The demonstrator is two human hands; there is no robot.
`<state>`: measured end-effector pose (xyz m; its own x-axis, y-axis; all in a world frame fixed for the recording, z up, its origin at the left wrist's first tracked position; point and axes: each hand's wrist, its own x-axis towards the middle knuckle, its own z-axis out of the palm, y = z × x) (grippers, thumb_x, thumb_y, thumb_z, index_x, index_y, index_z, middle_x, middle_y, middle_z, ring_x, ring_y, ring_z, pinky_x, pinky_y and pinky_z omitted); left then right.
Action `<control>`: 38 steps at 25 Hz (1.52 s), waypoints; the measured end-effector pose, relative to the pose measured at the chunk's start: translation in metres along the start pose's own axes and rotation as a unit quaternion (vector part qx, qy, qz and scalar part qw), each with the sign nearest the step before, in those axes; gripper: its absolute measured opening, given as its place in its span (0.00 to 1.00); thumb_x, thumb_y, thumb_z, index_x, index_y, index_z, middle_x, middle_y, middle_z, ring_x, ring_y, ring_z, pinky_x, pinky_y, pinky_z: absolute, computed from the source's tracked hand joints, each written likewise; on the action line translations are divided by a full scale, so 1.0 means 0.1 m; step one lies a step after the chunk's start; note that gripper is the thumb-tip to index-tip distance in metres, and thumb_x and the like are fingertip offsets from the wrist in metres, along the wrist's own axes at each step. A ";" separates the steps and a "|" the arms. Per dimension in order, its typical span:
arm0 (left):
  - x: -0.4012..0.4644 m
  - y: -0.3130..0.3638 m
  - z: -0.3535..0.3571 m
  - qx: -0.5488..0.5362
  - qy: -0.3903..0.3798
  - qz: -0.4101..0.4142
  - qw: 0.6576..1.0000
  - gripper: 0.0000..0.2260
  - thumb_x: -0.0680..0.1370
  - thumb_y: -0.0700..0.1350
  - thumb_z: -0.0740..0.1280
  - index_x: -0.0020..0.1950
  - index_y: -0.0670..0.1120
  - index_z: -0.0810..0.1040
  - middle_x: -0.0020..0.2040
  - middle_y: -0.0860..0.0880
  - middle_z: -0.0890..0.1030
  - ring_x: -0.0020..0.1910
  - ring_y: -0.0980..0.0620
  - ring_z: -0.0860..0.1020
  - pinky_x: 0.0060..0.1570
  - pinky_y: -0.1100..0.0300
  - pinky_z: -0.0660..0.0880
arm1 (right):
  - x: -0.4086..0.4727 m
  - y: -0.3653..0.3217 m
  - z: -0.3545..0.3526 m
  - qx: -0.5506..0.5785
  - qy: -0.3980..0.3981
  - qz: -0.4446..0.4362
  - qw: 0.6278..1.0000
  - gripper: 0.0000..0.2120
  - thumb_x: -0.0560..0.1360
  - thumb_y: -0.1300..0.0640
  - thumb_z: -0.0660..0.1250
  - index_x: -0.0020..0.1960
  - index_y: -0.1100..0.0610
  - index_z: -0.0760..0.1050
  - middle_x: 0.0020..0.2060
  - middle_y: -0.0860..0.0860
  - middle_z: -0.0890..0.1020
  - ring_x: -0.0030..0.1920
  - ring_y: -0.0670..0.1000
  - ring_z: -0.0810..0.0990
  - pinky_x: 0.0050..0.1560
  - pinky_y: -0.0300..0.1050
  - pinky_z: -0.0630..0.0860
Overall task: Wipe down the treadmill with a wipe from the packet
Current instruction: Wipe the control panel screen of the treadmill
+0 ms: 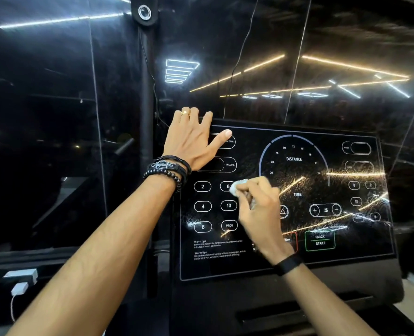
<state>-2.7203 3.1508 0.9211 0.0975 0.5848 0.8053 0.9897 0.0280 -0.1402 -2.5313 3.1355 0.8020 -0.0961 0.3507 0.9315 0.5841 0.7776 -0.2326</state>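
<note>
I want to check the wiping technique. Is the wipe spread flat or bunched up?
Bunched up. The wipe is a small white wad pinched in the right hand, pressed on the console beside button 8.

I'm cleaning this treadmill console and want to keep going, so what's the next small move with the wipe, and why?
Probably sweep the wipe leftward over the 8 button and down the number column. The right hand pinches it just at that button's edge, the left hand steadies the console at its top corner, and streaks already glisten to the right, suggesting that side is wiped.
</note>
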 end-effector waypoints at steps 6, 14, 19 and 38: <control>-0.04 0.10 0.07 -0.045 0.031 -0.006 0.998 0.30 0.79 0.63 0.48 0.61 0.39 0.73 0.55 0.42 0.76 0.64 0.38 0.71 0.78 0.45 0.50 | -0.18 -0.02 0.05 0.008 -0.040 -0.029 0.999 0.13 0.72 0.69 0.73 0.47 0.51 0.79 0.47 0.41 0.77 0.41 0.39 0.72 0.51 0.40 0.62; -0.02 0.05 0.02 -0.026 0.023 0.009 0.999 0.34 0.79 0.68 0.44 0.60 0.41 0.74 0.54 0.43 0.76 0.55 0.41 0.73 0.67 0.45 0.65 | -0.20 -0.13 0.12 0.029 -0.057 -0.044 0.997 0.13 0.73 0.67 0.73 0.47 0.49 0.78 0.46 0.42 0.77 0.40 0.38 0.72 0.49 0.45 0.65; -0.04 0.03 0.05 -0.027 0.029 0.016 0.999 0.36 0.79 0.68 0.44 0.64 0.41 0.73 0.56 0.43 0.76 0.58 0.41 0.72 0.69 0.45 0.63 | -0.55 -0.40 0.23 0.042 -0.086 -0.081 0.992 0.15 0.71 0.69 0.72 0.48 0.51 0.78 0.47 0.42 0.76 0.44 0.40 0.73 0.48 0.45 0.66; -0.05 0.03 0.10 -0.061 0.066 -0.001 0.996 0.32 0.81 0.65 0.48 0.63 0.40 0.74 0.56 0.43 0.77 0.58 0.40 0.72 0.70 0.45 0.63 | -0.71 -0.51 0.32 0.070 -0.070 -0.035 0.994 0.15 0.74 0.68 0.73 0.50 0.49 0.80 0.51 0.41 0.79 0.53 0.41 0.79 0.50 0.50 0.65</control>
<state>-2.7185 3.1563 0.9107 0.0998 0.4724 0.8757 0.9945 -0.0746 -0.0730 -2.5797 3.0874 0.7386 -0.2492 0.3549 0.9011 0.4547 0.8644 -0.2147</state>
